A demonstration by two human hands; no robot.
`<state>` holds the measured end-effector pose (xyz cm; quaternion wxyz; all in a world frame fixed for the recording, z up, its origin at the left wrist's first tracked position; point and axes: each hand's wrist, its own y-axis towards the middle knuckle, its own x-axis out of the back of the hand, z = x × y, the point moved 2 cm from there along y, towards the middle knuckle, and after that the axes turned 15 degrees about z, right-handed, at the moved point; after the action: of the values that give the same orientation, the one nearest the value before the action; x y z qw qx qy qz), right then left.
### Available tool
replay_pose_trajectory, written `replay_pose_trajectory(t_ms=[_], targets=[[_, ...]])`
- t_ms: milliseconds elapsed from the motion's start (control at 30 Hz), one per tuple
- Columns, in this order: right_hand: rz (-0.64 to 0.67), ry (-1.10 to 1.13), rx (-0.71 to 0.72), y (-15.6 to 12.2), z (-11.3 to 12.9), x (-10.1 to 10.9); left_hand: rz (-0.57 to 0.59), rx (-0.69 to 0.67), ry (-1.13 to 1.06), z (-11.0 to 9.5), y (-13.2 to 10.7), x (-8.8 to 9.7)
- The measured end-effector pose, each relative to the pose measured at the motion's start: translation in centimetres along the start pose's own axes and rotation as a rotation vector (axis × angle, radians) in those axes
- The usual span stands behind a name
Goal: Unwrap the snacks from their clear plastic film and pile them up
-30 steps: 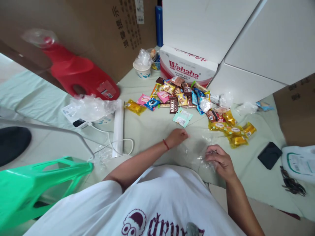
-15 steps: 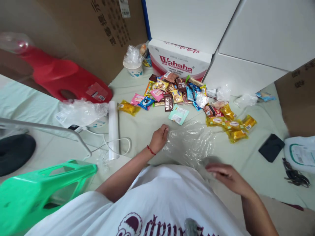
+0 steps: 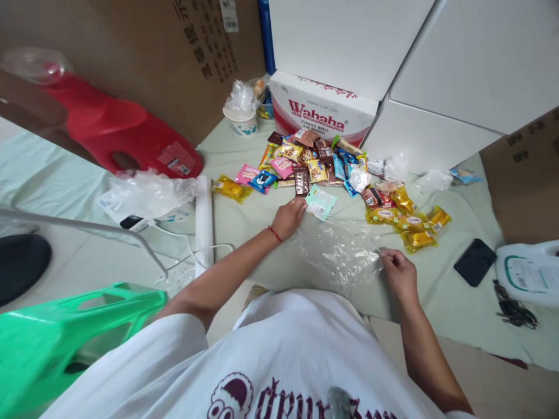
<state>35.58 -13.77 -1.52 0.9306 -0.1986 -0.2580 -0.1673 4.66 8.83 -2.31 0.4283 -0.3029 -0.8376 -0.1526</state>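
A thin, crinkled sheet of clear plastic film (image 3: pixel 340 250) stretches between my two hands, low over the green cloth. My left hand (image 3: pixel 289 217), with a red cord on its wrist, pinches the film's far left edge beside a mint-green packet (image 3: pixel 321 202). At the film's right edge, my right hand (image 3: pixel 398 270) grips it between thumb and fingers. Just beyond lies a pile of wrapped snacks (image 3: pixel 317 169). Several yellow-wrapped snacks (image 3: pixel 413 222) form its right end, and a single yellow-wrapped snack (image 3: pixel 231 188) lies off to the left.
Behind the pile stands a Wahaha carton (image 3: pixel 321 110), with a paper cup (image 3: pixel 241 121) at its left. A white roll (image 3: pixel 204 224), red jug (image 3: pixel 131 131) and green stool (image 3: pixel 87 331) are on the left. On the right lie a black phone (image 3: pixel 475 262), keys (image 3: pixel 514 305) and a white bottle (image 3: pixel 530 272).
My right hand has moved up, away from my body, and now pinches the film's edge. My left hand has moved slightly forward, and the film is spread farther from my shirt.
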Motion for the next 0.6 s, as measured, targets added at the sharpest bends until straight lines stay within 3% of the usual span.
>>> replay_pose_trajectory(t_ms=[133,233,267,333,400,500,600], targets=[[-0.03,-0.17,0.022,-4.1,-0.8,1.1,0.124,-0.043,0.098,0.0,2.2,-0.4],[-0.233,-0.414,0.206,-5.8,1.2,2.1,0.179,-0.064,0.104,-0.4,3.1,-0.9],[-0.223,-0.483,0.303,-5.9,2.4,1.9,0.186,-0.074,0.093,-0.6,3.3,-1.0],[-0.003,-0.61,0.499,-5.7,5.2,0.4,0.196,-0.097,0.069,-1.0,3.7,-1.0],[0.358,-0.742,0.62,-5.2,7.9,-2.5,0.201,-0.119,0.052,-1.4,4.1,-0.7],[0.76,-0.929,0.612,-4.6,10.9,-7.5,0.165,-0.147,0.031,-1.8,4.4,0.4],[0.939,-1.06,0.524,-4.5,12.9,-11.9,0.011,-0.117,-0.004,-2.3,3.7,2.6]])
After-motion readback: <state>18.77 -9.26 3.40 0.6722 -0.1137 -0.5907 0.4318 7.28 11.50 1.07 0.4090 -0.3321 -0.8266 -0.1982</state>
